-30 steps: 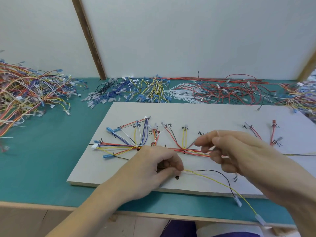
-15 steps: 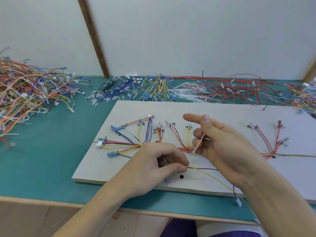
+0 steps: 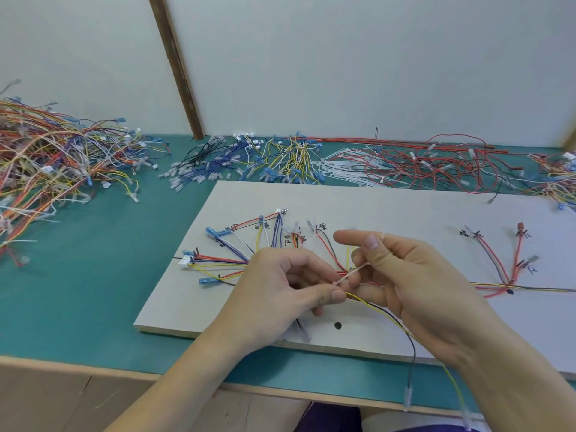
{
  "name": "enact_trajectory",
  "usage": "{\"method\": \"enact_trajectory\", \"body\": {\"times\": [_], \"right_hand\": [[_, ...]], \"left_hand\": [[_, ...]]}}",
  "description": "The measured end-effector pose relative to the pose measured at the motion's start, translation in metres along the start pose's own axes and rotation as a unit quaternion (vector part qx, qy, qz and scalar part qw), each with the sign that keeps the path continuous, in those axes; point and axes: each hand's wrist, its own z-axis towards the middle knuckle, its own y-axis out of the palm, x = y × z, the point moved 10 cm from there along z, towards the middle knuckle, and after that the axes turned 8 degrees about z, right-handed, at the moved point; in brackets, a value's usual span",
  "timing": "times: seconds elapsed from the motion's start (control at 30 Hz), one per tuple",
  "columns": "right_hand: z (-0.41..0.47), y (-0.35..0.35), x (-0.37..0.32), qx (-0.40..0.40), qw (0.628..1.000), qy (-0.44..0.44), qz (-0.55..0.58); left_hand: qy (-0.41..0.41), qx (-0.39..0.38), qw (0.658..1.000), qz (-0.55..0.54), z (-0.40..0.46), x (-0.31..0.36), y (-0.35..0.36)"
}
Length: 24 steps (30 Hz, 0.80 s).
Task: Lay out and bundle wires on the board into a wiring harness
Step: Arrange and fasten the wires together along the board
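A pale board point(image 3: 389, 207) lies on the teal table and carries a partly laid harness point(image 3: 224, 263) of red, blue, yellow and black wires fanned out to marked spots. My left hand point(image 3: 280, 291) pinches the wire bundle near the board's middle, where a yellow wire point(image 3: 374, 305) and a black wire point(image 3: 405, 332) trail off over the front edge. My right hand point(image 3: 405, 275) holds a thin white cable tie point(image 3: 352, 274) that runs down to the left fingertips. A second branch of wires point(image 3: 498, 269) lies at the board's right.
A tangled heap of mixed wires point(image 3: 46, 169) sits at the left. Along the back wall lie blue and yellow wires point(image 3: 249, 163), white cable ties point(image 3: 343, 166) and red wires point(image 3: 436, 163). More wires point(image 3: 558, 176) pile at the far right. The table's wooden front edge point(image 3: 93, 369) is close.
My right hand has come down and leftward toward the left hand, bringing the white tie's lower end to the left fingertips. The left hand keeps its pinch on the bundle.
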Motion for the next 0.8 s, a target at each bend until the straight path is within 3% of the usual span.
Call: {"method": "enact_trajectory", "body": {"times": [0.3, 0.63, 0.8], "right_hand": [[-0.0068, -0.0011, -0.0017, -0.029, 0.998, -0.006, -0.051], [-0.0103, -0.0055, -0.0053, 0.001, 0.99, -0.059, -0.129], [-0.0082, -0.0004, 0.0007, 0.004, 0.994, -0.064, -0.087]], "left_hand": [[-0.001, 0.007, 1.0, 0.004, 0.0009, -0.0035, -0.001], [-0.007, 0.027, 0.999, -0.026, 0.0025, -0.0031, -0.0068], [-0.011, 0.023, 1.0, -0.011, 0.0018, -0.0052, -0.0035]]}}
